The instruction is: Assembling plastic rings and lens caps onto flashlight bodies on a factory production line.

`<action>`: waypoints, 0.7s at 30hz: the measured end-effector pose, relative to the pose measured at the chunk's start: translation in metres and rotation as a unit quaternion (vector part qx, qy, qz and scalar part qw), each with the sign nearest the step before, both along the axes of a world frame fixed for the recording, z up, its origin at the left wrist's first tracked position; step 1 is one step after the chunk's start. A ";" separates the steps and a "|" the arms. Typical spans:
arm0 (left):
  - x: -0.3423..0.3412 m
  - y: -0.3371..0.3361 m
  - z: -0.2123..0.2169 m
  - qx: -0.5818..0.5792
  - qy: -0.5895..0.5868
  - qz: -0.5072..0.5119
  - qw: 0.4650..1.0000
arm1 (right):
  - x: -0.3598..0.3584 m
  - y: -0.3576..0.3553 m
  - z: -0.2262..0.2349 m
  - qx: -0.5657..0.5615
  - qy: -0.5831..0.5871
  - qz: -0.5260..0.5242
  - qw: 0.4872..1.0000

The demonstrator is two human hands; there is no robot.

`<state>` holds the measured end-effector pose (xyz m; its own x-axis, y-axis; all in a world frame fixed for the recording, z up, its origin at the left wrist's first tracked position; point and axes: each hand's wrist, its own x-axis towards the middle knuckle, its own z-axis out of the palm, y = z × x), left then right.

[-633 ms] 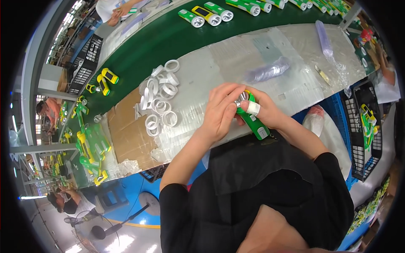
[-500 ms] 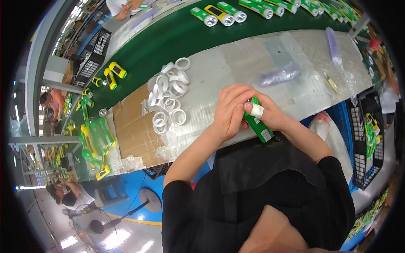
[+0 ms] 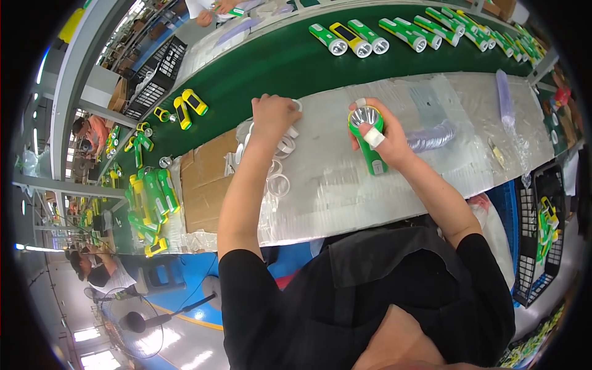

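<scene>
My right hand is wrapped round a green flashlight, its silver reflector facing up and its body pointing toward me. White tape bands the thumb and another finger of that hand. Out at the far end of a group of white plastic rings, my left hand has its fingers closed at the edge of one white ring. Part of that ring and several others are hidden behind the hand and forearm.
Finished-looking green and yellow flashlights lie on the green belt beyond the cardboard-covered bench. More flashlight bodies are heaped at left. Purple plastic sleeves, a small cutter and a black crate are at right.
My hands have parted. The left has moved away to the far left, to the rings; the right has lifted the flashlight forward, turning its reflector into sight. The whole view has shifted slightly.
</scene>
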<state>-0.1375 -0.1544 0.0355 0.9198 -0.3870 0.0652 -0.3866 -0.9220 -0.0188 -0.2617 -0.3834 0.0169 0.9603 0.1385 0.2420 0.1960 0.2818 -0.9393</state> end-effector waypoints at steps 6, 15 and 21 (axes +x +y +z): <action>-0.039 -0.019 0.022 -0.411 -0.045 -0.151 0.898 | 0.004 0.003 0.002 0.014 -0.010 0.004 1.000; -0.105 -0.056 0.033 -0.404 -0.138 -0.277 0.861 | 0.003 -0.005 -0.007 -0.035 -0.135 0.024 0.990; -0.105 -0.057 0.037 -0.404 -0.099 -0.279 0.865 | -0.003 -0.013 0.002 0.071 -0.086 0.037 0.993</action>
